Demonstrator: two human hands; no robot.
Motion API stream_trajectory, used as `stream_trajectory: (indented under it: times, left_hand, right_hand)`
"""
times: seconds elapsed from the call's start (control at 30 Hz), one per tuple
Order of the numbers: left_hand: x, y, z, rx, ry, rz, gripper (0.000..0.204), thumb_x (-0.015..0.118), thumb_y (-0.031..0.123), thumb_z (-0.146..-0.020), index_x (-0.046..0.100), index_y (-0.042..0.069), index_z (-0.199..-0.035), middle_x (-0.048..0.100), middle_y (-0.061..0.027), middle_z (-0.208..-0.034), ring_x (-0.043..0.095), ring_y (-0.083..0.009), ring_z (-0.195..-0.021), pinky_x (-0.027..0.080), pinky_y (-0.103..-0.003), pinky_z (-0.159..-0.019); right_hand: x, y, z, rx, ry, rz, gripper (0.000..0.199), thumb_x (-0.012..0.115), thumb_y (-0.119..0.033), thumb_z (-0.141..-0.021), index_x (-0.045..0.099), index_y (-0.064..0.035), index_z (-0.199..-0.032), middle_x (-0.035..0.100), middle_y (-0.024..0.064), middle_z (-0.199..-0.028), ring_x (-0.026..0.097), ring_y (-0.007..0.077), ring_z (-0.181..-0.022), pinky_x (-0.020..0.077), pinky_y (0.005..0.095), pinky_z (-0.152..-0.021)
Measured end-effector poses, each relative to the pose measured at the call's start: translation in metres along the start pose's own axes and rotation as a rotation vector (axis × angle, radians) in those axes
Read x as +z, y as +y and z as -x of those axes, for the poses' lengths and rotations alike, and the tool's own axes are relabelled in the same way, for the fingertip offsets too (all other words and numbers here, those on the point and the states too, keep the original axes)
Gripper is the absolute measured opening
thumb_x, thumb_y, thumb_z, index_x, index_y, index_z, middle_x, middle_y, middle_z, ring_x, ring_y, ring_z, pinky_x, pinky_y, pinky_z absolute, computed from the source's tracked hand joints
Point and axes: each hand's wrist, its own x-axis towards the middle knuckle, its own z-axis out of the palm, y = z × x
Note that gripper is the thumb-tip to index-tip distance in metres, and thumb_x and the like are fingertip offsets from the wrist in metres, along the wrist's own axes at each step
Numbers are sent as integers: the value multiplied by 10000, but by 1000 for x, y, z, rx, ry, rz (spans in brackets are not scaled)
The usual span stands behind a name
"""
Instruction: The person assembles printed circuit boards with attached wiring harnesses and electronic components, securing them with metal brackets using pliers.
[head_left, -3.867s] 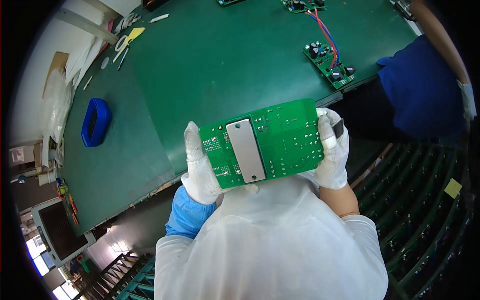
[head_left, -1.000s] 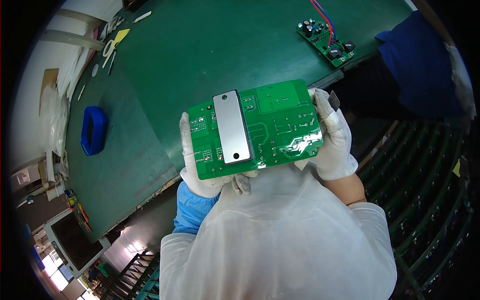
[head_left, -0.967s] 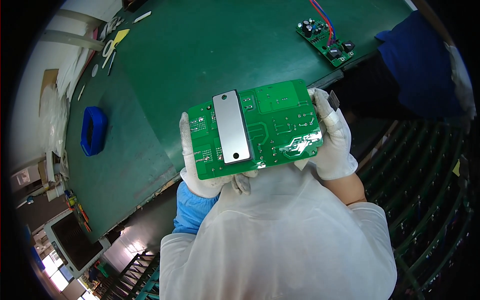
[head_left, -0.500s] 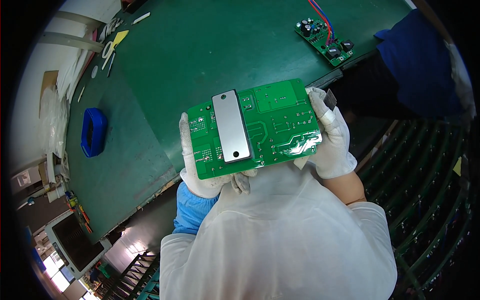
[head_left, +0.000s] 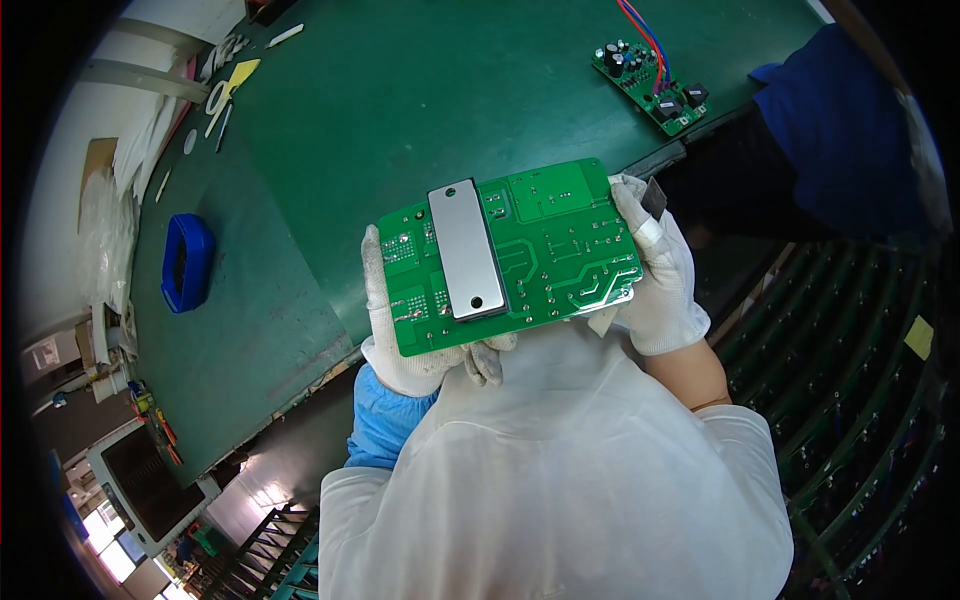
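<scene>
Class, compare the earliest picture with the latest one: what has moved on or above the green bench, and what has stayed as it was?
The green circuit board has been tilted, its right end now higher and nearer the camera. Both gloved hands, left hand and right hand, still hold its ends; nothing was let go. The blue tray and the small board with red and blue wires remain on the green bench.

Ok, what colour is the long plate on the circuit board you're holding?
Silver-grey metal plate on the green circuit board, clearest in the head view.
</scene>
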Motion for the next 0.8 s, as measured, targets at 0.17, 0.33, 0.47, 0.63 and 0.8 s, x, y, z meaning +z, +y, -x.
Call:
stream_trajectory:
  times: [0.17,0.33,0.47,0.63,0.8]
  left_hand:
    - [3,0,1,-10,-2,-14,948,362,829,-723,412,97,-1324,552,-299,-1062,571,-491,-649,494,-574,-395]
    - [0,1,-1,-55,-5,61,956,419,834,-694,429,99,-1305,524,-297,-1075,541,-472,-687,496,-552,-413]
    - [-2,1,-2,-42,-5,72,973,421,840,-685,416,99,-1315,515,-310,-1083,538,-484,-670,492,-563,-407]
    - [-1,1,-1,-49,-5,15,990,387,853,-686,388,108,-1338,525,-312,-1072,549,-473,-644,486,-589,-406]
    - [-2,3,-1,-70,-22,-38,996,371,861,-681,383,117,-1343,531,-309,-1071,559,-470,-654,487,-587,-409]
  right_hand:
    - [0,1,-1,-10,6,41,284,536,-277,-939,562,-40,-1093,562,10,-959,520,71,-875,425,214,-783]
    - [-1,4,-3,-12,19,55,282,531,-277,-941,563,-39,-1088,562,11,-958,518,71,-874,425,216,-782]
    - [0,3,-3,-2,11,45,286,532,-278,-941,561,-37,-1091,562,12,-961,518,70,-875,427,213,-780]
    - [1,3,-4,28,51,56,307,537,-292,-939,560,-34,-1105,566,9,-944,523,67,-855,435,206,-754]
    - [-5,7,-7,1,39,112,339,542,-307,-937,554,-25,-1125,570,12,-948,525,63,-856,434,202,-750]
